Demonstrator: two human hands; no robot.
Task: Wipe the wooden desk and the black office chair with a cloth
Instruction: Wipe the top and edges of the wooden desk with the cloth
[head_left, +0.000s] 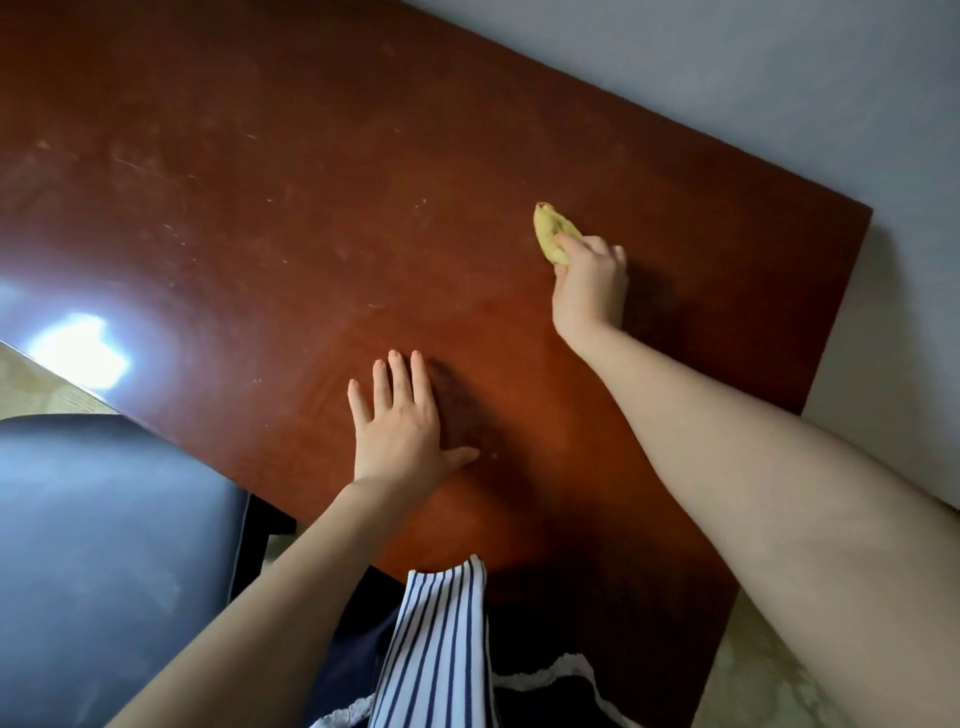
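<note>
The reddish-brown wooden desk (311, 182) fills most of the view, its top dusty and scratched toward the left. My right hand (589, 283) grips a bunched yellow cloth (553, 228) and holds it down on the desk near the far right corner. My left hand (402, 421) lies flat on the desk with straight, spread fingers, closer to me. The black office chair (104, 545) stands at the lower left, its seat tucked partly under the desk edge.
A grey-white wall (727, 62) runs along the desk's far and right edges. Pale patterned floor (753, 675) shows at the lower right and beside the chair. A bright light glare (78, 348) sits on the desk's left edge. My striped clothing (441, 639) touches the near edge.
</note>
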